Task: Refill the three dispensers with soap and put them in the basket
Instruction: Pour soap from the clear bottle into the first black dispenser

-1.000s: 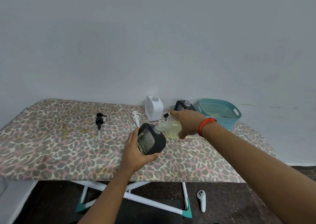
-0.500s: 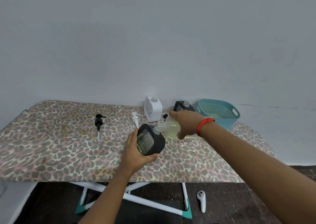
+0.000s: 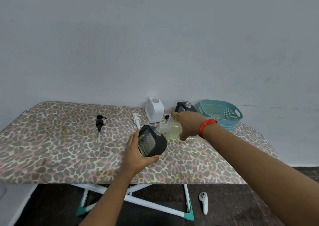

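Surface: leopard-print ironing board (image 3: 51, 148), grey wall behind.
My left hand (image 3: 136, 155): gripping the tilted black dispenser (image 3: 152, 141).
My right hand (image 3: 188, 124): holding the soap bottle (image 3: 172, 128), mouth at the dispenser's neck.
Basket (image 3: 222, 113): far right.

Rear black dispenser (image 3: 183, 106) just beside basket (image 3: 239, 118)

Board (image 3: 51, 148): white dispenser (image 3: 154, 112), blk dispenser (image 3: 185, 106), blk pump (image 3: 100, 122), white pump (image 3: 136, 120), basket (image 3: 222, 122).

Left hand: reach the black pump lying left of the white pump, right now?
Likely not yet: the way to the black pump is free, but the left hand grips the black square dispenser.
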